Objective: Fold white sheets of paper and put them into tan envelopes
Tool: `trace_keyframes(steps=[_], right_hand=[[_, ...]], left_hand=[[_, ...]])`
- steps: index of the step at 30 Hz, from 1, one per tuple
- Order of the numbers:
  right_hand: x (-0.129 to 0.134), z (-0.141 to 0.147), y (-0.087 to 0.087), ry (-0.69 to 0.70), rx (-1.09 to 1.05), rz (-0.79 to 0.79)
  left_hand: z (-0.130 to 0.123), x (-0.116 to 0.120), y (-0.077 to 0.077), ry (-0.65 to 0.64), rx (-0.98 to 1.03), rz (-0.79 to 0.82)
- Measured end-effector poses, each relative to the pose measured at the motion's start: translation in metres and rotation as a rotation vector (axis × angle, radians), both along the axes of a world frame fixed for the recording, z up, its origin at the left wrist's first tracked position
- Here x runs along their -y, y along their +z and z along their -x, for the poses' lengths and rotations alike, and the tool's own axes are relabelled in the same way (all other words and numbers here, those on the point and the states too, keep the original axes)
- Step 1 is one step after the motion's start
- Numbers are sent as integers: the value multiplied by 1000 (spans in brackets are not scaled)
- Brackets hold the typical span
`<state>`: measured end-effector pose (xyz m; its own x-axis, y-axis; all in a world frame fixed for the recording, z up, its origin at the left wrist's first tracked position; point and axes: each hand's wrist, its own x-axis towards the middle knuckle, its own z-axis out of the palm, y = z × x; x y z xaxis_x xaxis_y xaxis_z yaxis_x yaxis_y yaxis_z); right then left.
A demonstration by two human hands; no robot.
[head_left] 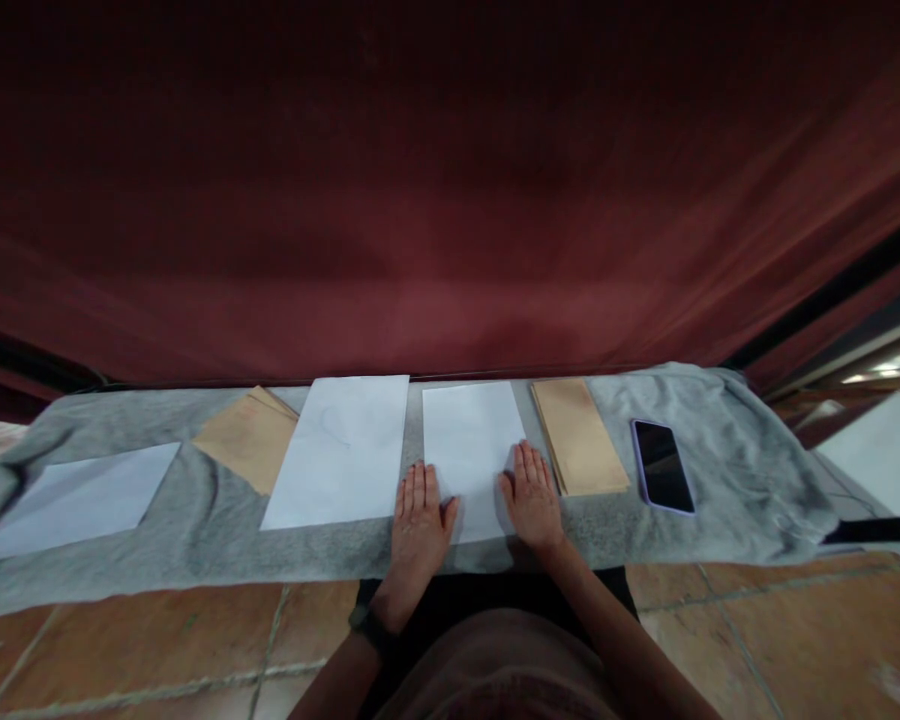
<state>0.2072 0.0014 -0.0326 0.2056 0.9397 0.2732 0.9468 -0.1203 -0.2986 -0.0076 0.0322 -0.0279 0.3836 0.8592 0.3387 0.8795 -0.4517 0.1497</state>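
Note:
A white sheet of paper [469, 430] lies on the grey cloth between my hands. My left hand [420, 520] rests flat at its lower left edge, fingers stretched out and holding nothing. On the sheet's right edge lies my right hand [532, 497], also flat, with its thumb apart. Left of my left hand is a larger white sheet [341, 445] with a faint mark on it. Just right of my right hand sits a stack of brown envelopes [581, 437].
More brown envelopes [246, 437] and another white sheet [82, 500] lie at the left. A phone [664, 466] with a purple edge is at the right on the grey cloth [750, 460]. A dark red curtain [450, 200] hangs behind.

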Motion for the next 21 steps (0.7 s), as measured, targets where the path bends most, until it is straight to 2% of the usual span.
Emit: trace_keyframes(steps=[4, 9, 16, 21], right_hand=[[-10, -10, 12, -78, -41, 51], [-26, -19, 28, -204, -66, 140], [-19, -23, 31, -257, -7, 226], [-21, -28, 41, -306, 11, 308]], left_hand=[[4, 5, 0, 35, -1, -16], [7, 3, 2, 3, -23, -39], [14, -5, 2, -43, -46, -21], [15, -7, 4, -53, -67, -1]])
